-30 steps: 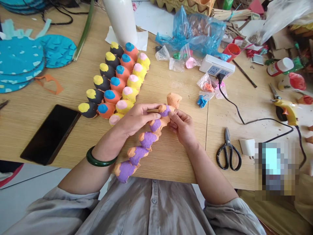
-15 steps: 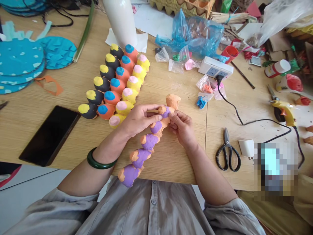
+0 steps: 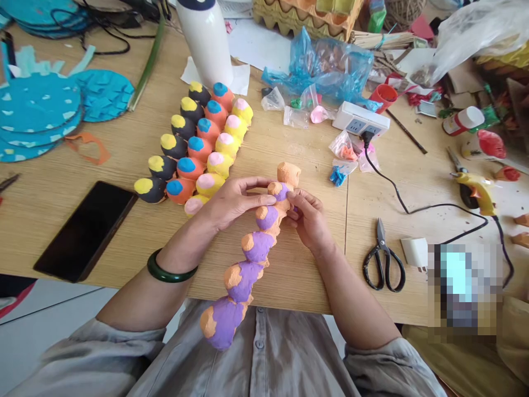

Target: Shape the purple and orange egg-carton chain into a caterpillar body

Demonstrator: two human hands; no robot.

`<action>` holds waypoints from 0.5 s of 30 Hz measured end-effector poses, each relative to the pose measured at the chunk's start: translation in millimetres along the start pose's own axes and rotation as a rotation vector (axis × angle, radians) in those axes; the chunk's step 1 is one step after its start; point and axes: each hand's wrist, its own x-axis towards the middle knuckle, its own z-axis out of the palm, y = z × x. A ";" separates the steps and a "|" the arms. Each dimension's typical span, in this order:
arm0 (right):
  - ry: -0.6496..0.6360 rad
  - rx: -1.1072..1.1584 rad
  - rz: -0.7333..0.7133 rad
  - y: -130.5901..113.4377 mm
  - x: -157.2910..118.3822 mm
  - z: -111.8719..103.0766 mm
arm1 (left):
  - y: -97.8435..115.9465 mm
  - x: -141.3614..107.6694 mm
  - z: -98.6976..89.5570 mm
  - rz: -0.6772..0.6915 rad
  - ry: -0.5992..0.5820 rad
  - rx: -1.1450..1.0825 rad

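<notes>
Between my hands is a strip of egg-carton cups (image 3: 257, 246), covered in purple clay with orange tips; its far-end cup is all orange. My left hand (image 3: 235, 203) grips the strip's left side near that far end, thumb on a purple cup. Opposite it, my right hand (image 3: 308, 215) pinches the right edge, with a bit of purple showing at the fingers. The strip's near end tilts toward my shirt, past the table edge. Beyond my left hand lie finished-looking rows of clay-covered cups (image 3: 199, 146) in black, orange and yellow with coloured tips.
A black phone (image 3: 86, 230) lies left. On the right are scissors (image 3: 383, 256), a white charger (image 3: 414, 252), a power strip (image 3: 361, 119) with its cable, and a yellow glue gun (image 3: 477, 190). Small clay bags (image 3: 344, 146), a white bottle (image 3: 206, 47) and egg cartons (image 3: 306, 19) stand farther back.
The strip's near end has swung down and toward me, showing more of its purple and orange top. Both hands keep their grip near the far end. The view has shifted slightly.
</notes>
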 end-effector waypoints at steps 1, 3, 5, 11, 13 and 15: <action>-0.002 0.000 -0.001 0.1 -0.4 0.3 | 0.1 0.1 -0.6 0.008 0.006 0.025; -0.004 -0.007 -0.008 0.4 -0.8 0.4 | 0.0 -0.3 -1.5 0.038 0.016 0.079; -0.009 -0.021 -0.018 0.9 -0.5 -0.3 | -0.2 -1.0 -1.8 0.069 0.030 0.136; -0.018 -0.073 -0.085 2.2 -0.5 -1.0 | -0.8 0.7 -0.8 0.076 -0.004 0.065; -0.040 -0.103 -0.107 3.8 -1.2 -0.3 | -2.7 2.1 -0.5 0.067 -0.040 0.001; -0.069 -0.130 -0.119 6.1 -1.7 0.2 | -5.9 2.8 0.1 0.077 -0.008 -0.029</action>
